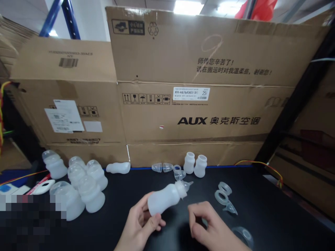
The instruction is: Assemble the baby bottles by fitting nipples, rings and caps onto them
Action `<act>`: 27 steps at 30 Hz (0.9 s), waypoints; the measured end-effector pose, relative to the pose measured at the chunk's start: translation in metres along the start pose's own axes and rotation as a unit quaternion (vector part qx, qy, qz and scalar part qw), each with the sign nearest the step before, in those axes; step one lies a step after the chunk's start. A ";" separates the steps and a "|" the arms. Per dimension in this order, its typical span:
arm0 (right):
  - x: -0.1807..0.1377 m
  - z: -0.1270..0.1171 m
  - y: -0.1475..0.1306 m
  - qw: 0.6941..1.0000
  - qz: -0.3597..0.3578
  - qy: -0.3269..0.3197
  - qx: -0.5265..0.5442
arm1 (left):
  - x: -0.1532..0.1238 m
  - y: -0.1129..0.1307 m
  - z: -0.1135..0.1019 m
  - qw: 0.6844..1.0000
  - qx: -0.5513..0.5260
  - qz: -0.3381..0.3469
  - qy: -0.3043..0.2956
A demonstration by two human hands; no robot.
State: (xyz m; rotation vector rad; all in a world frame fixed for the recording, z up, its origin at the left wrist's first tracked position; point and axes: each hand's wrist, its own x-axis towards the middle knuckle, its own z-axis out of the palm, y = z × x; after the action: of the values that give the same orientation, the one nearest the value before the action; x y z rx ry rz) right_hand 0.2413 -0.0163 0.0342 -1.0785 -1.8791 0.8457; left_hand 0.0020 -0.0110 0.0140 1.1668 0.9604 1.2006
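Note:
My left hand [146,223] is wrapped round the lower body of a frosted white baby bottle [164,199], tilted with its top towards the right. A collar ring and a clear nipple [187,185] sit on the bottle's top. To the right of it is my right hand [205,223], apart from the bottle, with its fingers curled in. Whatever it may hold is hidden. Beyond my right hand lie clear rings [221,197] and a loose nipple [230,208]. A clear curved piece [243,235] is partly covered by my right forearm.
Several capped bottles [91,195] stand grouped at the left. At the back are a bottle lying down [118,168], clear caps [157,167] and two uncapped bottles [200,166]. Large cardboard boxes [193,139] wall off the black table's [125,195] far edge. A yellow-red wire [277,174] runs at the right.

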 end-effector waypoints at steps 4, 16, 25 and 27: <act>-0.001 -0.005 0.001 0.985 -0.095 0.141 -0.031 | 0.013 0.006 -0.014 0.998 -0.027 -0.029 -0.040; 0.007 -0.001 0.011 0.998 -0.006 0.055 0.020 | -0.004 0.002 -0.022 0.985 0.147 0.080 -0.053; 0.018 0.032 0.024 0.940 0.181 0.121 0.264 | 0.003 0.006 -0.025 0.885 0.311 0.347 -0.016; 0.020 0.033 0.022 0.933 0.214 0.142 0.253 | 0.008 0.009 -0.029 0.801 0.400 0.440 -0.069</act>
State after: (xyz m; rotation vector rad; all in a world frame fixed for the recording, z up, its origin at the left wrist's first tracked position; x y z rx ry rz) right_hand 0.2143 0.0054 0.0072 -1.2085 -1.1073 1.2604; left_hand -0.0269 0.0009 0.0177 2.5451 0.8299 1.3994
